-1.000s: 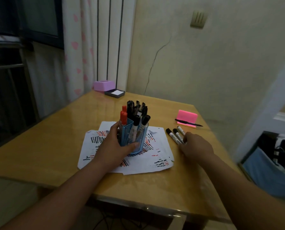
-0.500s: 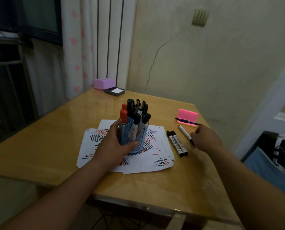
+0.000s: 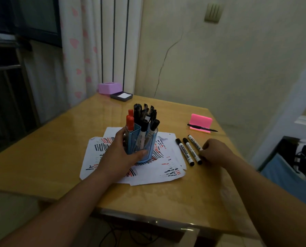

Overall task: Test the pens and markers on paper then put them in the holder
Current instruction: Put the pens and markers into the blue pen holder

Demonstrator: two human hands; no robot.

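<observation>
A blue pen holder (image 3: 147, 148) full of black and red markers stands on white test sheets (image 3: 168, 172) covered with red and black strokes. My left hand (image 3: 119, 155) grips the holder's left side, thumb across its front. Three white markers with black caps lie on the table to the right of the sheets: the left one (image 3: 183, 152), the middle one (image 3: 190, 148) and the right one (image 3: 194, 142). My right hand (image 3: 215, 154) has its fingers curled round the near end of the right marker, which still rests on the table.
A pink stand (image 3: 201, 119) with a black pen (image 3: 202, 128) lying across it sits at the back right of the wooden table (image 3: 193, 196). A purple box (image 3: 109, 87) and a dark note tray (image 3: 121, 96) are at the far corner. A blue bag (image 3: 289, 180) is beyond the right edge.
My right hand drew one marker away from the other two, then brought it back beside them, closer to me. My left hand stayed on the holder.
</observation>
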